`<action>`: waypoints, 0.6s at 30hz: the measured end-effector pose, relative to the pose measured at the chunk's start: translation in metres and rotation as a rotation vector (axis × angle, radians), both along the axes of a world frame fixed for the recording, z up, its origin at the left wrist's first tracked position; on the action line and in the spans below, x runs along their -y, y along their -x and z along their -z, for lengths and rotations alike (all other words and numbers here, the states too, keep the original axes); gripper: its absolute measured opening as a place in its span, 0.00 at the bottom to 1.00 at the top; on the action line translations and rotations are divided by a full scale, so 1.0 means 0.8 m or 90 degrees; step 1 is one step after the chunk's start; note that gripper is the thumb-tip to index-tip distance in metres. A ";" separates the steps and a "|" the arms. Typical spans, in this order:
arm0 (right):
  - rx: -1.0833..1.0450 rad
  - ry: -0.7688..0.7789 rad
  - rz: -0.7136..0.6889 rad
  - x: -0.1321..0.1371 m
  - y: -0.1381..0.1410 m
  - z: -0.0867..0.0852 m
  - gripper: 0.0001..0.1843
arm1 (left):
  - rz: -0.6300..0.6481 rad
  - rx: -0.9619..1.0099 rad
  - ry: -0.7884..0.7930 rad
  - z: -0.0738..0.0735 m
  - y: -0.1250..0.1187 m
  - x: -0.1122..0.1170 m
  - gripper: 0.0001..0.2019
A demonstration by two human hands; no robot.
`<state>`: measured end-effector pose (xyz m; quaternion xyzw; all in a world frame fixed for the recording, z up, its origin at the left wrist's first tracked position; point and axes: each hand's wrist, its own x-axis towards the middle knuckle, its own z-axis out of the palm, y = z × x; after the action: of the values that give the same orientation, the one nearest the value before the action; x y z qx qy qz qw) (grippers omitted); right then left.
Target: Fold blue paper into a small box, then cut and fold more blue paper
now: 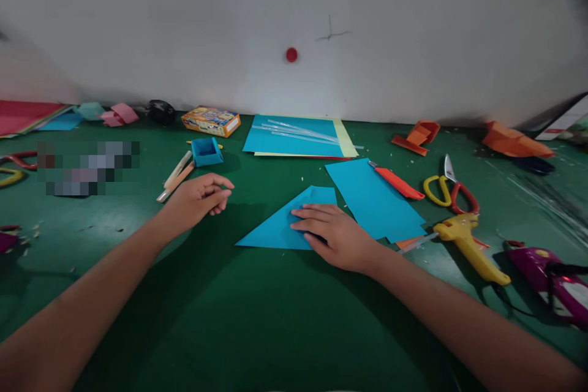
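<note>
Resting palm down, my right hand (337, 236) lay over the right part of a folded sheet of blue paper (275, 233), its fingers slightly spread and gripping nothing. The paper was flat on the green tabletop (257, 318) in front of me, its narrow point toward the left and a slanting edge running up to the far side. My left hand (204, 196) hung just beyond that point and to its left, apart from the paper, fingers loosely curled around nothing I could see.

I judged the step in hand to be flattening a diagonal fold; the next move seemed to call for steadying the layers with one hand and firming the crease with the other.

To the right lay a yellow glue gun (471, 245), and farther on, loose blue sheets (372, 202) with an orange-red box cutter (397, 184) across their edge. Beyond my left hand was a small blue paper box (209, 156). Farther back, clear strips (303, 133) lay across a stack of coloured paper (257, 142), near the wall (184, 24).
</note>
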<state>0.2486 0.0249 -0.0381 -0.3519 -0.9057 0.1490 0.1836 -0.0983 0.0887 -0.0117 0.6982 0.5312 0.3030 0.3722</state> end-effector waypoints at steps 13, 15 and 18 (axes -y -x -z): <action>0.007 0.004 -0.003 0.000 0.000 -0.001 0.20 | -0.033 0.122 0.059 0.003 0.001 -0.001 0.27; 0.007 0.007 -0.003 0.000 0.000 -0.001 0.20 | -0.024 0.120 0.056 0.004 0.002 -0.002 0.27; 0.011 0.011 -0.002 0.000 -0.001 -0.002 0.20 | -0.009 0.111 0.053 0.004 0.001 -0.001 0.26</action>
<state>0.2491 0.0250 -0.0364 -0.3530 -0.9065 0.1545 0.1726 -0.0994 0.0898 -0.0146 0.6496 0.5136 0.3428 0.4435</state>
